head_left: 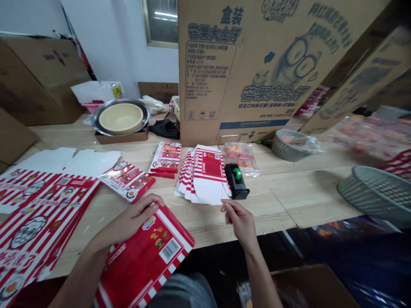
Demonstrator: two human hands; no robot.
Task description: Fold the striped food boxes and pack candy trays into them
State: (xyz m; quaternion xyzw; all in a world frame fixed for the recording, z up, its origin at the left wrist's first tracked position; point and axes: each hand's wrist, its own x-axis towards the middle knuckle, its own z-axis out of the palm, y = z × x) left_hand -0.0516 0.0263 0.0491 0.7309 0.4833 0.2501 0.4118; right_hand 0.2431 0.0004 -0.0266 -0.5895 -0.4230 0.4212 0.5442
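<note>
My left hand grips the edge of a red and white striped carton, which is tilted over my lap with its barcode side up. Thumb and fingers of my right hand are pinched together just in front of the tape dispenser; whatever they hold is too small to make out. The black dispenser carries a green roll. Against its left side lies a fanned stack of folded striped cartons. A filled carton rests beyond my left hand, and more filled cartons lie behind it.
Flat printed carton sheets cover the table's left side. A large cardboard box stands at the back. Basins sit at back left, and plastic baskets at right. Clear-wrapped food packs lie behind the dispenser. An open box is below the table edge.
</note>
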